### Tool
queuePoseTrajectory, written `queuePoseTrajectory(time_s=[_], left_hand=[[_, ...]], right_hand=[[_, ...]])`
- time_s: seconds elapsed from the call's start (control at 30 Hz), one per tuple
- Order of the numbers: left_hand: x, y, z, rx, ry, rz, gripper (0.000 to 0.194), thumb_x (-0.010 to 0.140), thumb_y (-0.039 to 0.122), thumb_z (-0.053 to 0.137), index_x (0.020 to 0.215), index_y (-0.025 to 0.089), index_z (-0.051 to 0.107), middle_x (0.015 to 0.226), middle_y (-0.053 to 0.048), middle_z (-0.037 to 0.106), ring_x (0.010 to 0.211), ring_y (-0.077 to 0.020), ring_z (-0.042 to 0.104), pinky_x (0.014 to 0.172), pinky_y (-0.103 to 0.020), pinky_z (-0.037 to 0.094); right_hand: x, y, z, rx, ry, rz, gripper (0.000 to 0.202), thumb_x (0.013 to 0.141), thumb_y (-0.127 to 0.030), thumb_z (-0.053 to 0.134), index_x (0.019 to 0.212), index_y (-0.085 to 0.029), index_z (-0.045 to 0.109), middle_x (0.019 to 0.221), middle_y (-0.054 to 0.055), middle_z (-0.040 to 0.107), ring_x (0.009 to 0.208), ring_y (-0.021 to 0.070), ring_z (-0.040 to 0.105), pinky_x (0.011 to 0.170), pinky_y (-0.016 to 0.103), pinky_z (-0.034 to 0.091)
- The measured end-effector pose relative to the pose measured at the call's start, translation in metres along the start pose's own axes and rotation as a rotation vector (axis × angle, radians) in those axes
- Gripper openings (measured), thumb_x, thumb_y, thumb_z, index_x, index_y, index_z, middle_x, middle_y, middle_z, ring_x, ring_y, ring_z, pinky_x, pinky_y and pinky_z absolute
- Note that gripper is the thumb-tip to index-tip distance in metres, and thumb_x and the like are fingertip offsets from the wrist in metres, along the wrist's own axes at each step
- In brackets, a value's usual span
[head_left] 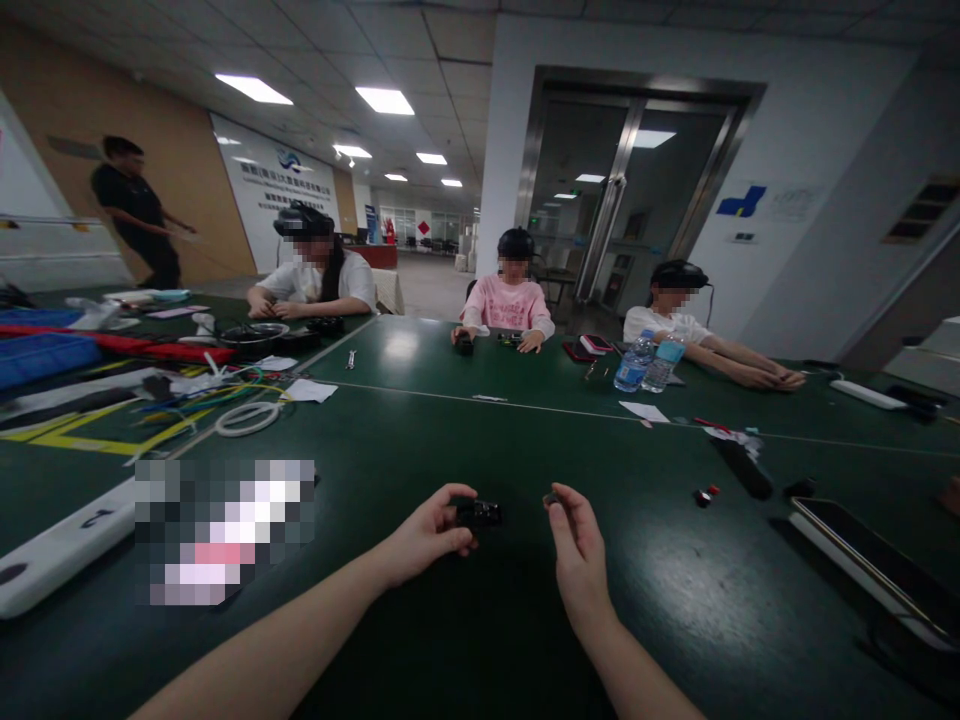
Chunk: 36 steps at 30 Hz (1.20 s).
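My left hand (437, 527) is closed around one end of a small black device (480, 513) just above the dark green table (360, 470). Fine details on the device are too small to make out. To its right, my right hand (576, 545) pinches a tiny dark piece (552, 498) between thumb and forefinger; its kind is not clear. The two hands are apart, with bare tabletop between them. Farther right lies a small red and black item (705, 496).
Several people wearing headsets sit around the table. On the left are a white power strip (71, 545), a coiled white cable (247, 418) and blue trays (45, 358). A phone (877, 560) lies at right; water bottles (636, 360) stand beyond. Another person walks at far left.
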<state>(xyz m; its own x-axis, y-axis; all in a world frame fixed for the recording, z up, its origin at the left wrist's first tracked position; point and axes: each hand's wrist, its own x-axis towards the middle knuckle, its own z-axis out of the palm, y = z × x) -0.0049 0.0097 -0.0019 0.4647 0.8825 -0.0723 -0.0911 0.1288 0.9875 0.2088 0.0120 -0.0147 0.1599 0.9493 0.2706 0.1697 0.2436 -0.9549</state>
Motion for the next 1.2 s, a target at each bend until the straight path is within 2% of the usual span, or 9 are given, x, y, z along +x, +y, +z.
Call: queuePoseTrajectory(time_s=[0.4, 0.57, 0.73, 0.97, 1.2], left_hand=[[-0.001, 0.003, 0.0, -0.016, -0.018, -0.01, 0.043, 0.076, 0.017, 0.057, 0.113, 0.022, 0.036, 0.095, -0.005, 0.062, 0.083, -0.0167, 0.06, 0.077, -0.036, 0.043], [0.0, 0.001, 0.0, -0.013, -0.026, 0.011, 0.043, 0.076, 0.016, 0.057, 0.113, 0.022, 0.036, 0.095, -0.006, 0.063, 0.081, -0.0158, 0.06, 0.075, -0.034, 0.043], [0.001, 0.001, 0.0, -0.003, -0.036, 0.017, 0.043, 0.075, 0.016, 0.058, 0.112, 0.021, 0.037, 0.094, -0.006, 0.062, 0.081, -0.0167, 0.06, 0.073, -0.034, 0.043], [0.004, -0.006, 0.0, -0.018, -0.046, 0.053, 0.042, 0.074, 0.018, 0.061, 0.109, 0.021, 0.039, 0.086, -0.002, 0.06, 0.077, -0.0155, 0.059, 0.07, -0.032, 0.043], [0.003, -0.006, 0.0, -0.024, -0.061, 0.048, 0.041, 0.073, 0.016, 0.061, 0.109, 0.022, 0.041, 0.085, -0.001, 0.06, 0.075, -0.0131, 0.058, 0.069, -0.029, 0.043]], right_hand=[[0.0, 0.0, 0.002, -0.006, -0.02, -0.014, 0.035, 0.079, -0.038, 0.051, 0.11, -0.022, 0.048, 0.105, 0.007, 0.057, 0.098, 0.021, 0.054, 0.087, 0.039, 0.043], [0.0, 0.001, 0.004, -0.032, -0.055, -0.031, 0.03, 0.074, -0.037, 0.058, 0.099, -0.02, 0.056, 0.097, 0.007, 0.062, 0.095, 0.0214, 0.057, 0.087, 0.04, 0.044], [-0.003, -0.007, 0.006, -0.075, -0.16, -0.044, 0.027, 0.074, -0.034, 0.058, 0.097, -0.021, 0.059, 0.097, 0.005, 0.063, 0.095, 0.021, 0.057, 0.088, 0.04, 0.043], [-0.01, -0.019, 0.013, -0.134, -0.327, -0.201, 0.019, 0.075, -0.028, 0.058, 0.093, -0.025, 0.061, 0.104, 0.005, 0.058, 0.103, 0.0204, 0.052, 0.092, 0.038, 0.041], [-0.011, -0.022, 0.017, -0.308, -0.43, -0.175, 0.02, 0.074, -0.027, 0.059, 0.094, -0.028, 0.062, 0.11, 0.004, 0.054, 0.108, 0.0222, 0.048, 0.093, 0.042, 0.039]])
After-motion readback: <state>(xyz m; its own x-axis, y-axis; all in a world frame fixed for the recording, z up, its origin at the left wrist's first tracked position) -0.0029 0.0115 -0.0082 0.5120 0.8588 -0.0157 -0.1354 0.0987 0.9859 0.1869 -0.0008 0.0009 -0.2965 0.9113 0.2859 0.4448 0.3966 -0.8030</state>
